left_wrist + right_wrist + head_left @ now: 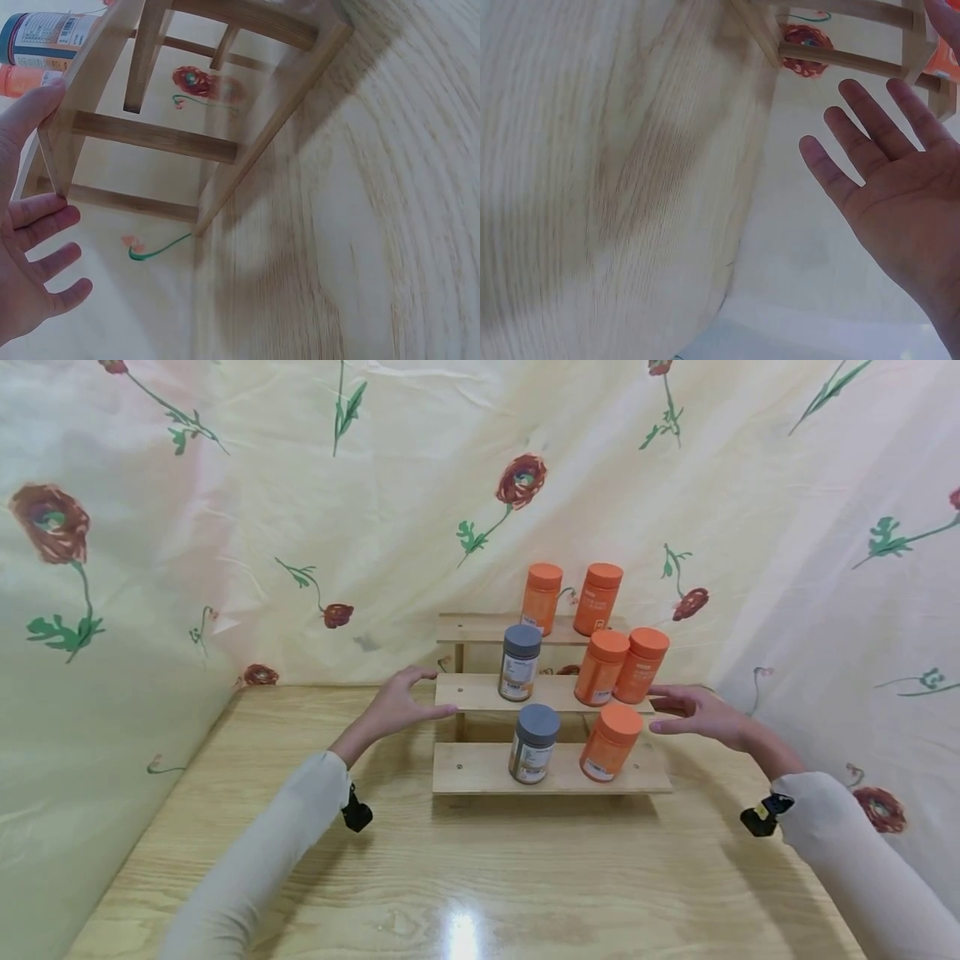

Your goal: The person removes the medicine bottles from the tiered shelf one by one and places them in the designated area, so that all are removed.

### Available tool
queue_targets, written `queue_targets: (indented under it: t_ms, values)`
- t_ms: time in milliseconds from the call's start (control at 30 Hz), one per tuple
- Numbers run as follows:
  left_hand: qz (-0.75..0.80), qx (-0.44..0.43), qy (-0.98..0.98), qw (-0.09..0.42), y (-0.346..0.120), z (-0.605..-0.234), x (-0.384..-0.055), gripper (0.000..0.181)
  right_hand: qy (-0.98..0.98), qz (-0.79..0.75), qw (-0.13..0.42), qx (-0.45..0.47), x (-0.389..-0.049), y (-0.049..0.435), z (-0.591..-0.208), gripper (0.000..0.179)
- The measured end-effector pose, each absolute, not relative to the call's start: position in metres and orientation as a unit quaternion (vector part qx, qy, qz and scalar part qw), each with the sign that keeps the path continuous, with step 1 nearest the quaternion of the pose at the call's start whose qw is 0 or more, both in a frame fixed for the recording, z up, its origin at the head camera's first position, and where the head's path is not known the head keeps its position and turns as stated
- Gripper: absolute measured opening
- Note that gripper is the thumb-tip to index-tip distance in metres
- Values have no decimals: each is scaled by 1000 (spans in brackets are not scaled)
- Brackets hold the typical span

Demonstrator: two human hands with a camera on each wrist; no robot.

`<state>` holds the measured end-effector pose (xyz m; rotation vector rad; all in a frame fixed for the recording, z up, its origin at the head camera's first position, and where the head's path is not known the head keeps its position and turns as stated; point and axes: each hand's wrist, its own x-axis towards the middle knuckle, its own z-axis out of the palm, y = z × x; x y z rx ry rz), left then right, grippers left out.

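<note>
A three-step wooden display rack (480,768) stands on the table with jars on every step. My left hand (397,703) grips the left end of its middle board, thumb at the front edge and index finger at the back; the other fingers spread free in the left wrist view. At the right end, my right hand (697,714) has straight, spread fingers, with fingertips close to the rack (840,60). Two grey-lidded jars stand on the middle step (519,664) and the bottom step (534,747). Orange jars (611,743) occupy the right side of all three steps, two on top.
The wooden table (360,877) spreads in front of and beside the rack. A flower-printed cloth (375,527) hangs behind and along both sides. Small black cameras (356,810) sit at both wrists, below the light sleeves.
</note>
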<state>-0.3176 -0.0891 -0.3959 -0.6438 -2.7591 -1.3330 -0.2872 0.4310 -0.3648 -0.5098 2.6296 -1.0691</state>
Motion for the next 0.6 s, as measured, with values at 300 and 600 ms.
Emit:
queue_targets:
  t_ms: [300,600]
  values:
    - [-369,-223,-902,6,-90,-390,-315,89,905,-346,174,-177,-266,426,-356,77]
    - [-308,-251,-918,14,-89,-355,-319,96,909,-297,183,-227,-252,422,-364,70]
